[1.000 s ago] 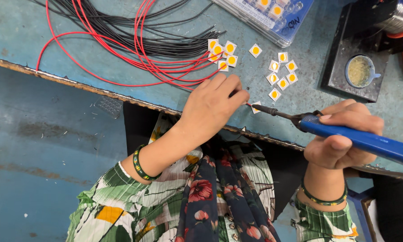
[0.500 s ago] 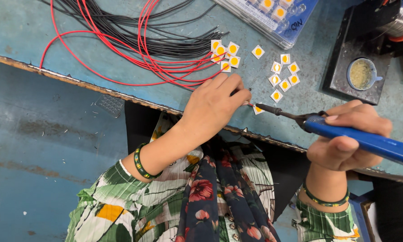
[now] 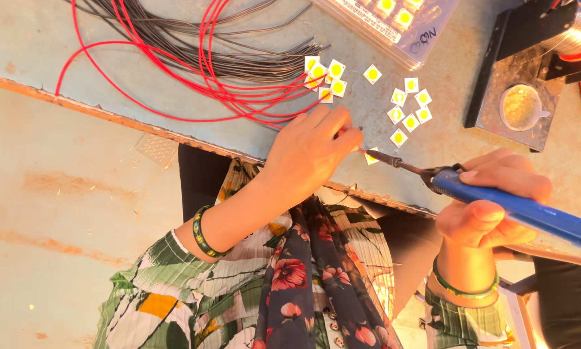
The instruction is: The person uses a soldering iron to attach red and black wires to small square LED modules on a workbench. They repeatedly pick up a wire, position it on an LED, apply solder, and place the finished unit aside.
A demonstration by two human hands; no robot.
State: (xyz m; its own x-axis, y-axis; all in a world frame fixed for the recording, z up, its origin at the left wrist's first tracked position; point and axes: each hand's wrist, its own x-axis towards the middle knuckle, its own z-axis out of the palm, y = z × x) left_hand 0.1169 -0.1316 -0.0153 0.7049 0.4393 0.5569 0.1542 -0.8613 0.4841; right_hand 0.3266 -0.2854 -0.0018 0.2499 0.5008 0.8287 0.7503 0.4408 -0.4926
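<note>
On the workbench (image 3: 58,45), left hand (image 3: 310,152) hides its pinch; right hand (image 3: 490,200) grips soldering iron (image 3: 529,210).

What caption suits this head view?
Right hand touches soldering iron to white square chip beside left hand.

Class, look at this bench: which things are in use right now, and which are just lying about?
In use:
left hand pinching a red wire
right hand gripping the blue soldering iron
small square chip at the iron's tip

Lying about:
loose square chips
black wire bundle
chip tray
round tin
</note>
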